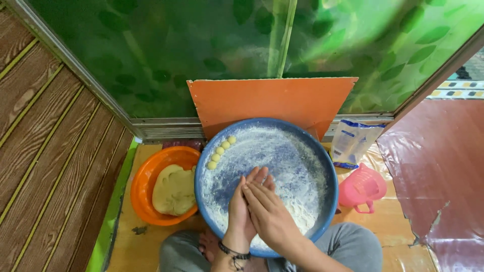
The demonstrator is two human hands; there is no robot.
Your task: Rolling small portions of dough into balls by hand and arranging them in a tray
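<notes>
Tray point(312, 151), floured, lies under my left hand point(241, 211) and right hand point(267, 211), palms pressed together; whether anything sits between my fingers, I cannot tell.

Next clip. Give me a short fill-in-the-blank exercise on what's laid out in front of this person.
1. The left hand and right hand are pressed together above the floured ____ tray.
2. The row of dough balls on the tray's rim numbers ____.
3. The lump of dough lies in the ____ bowl.
4. The pink plastic jug stands to the tray's ____.

Missing words: blue; five; orange; right
</notes>
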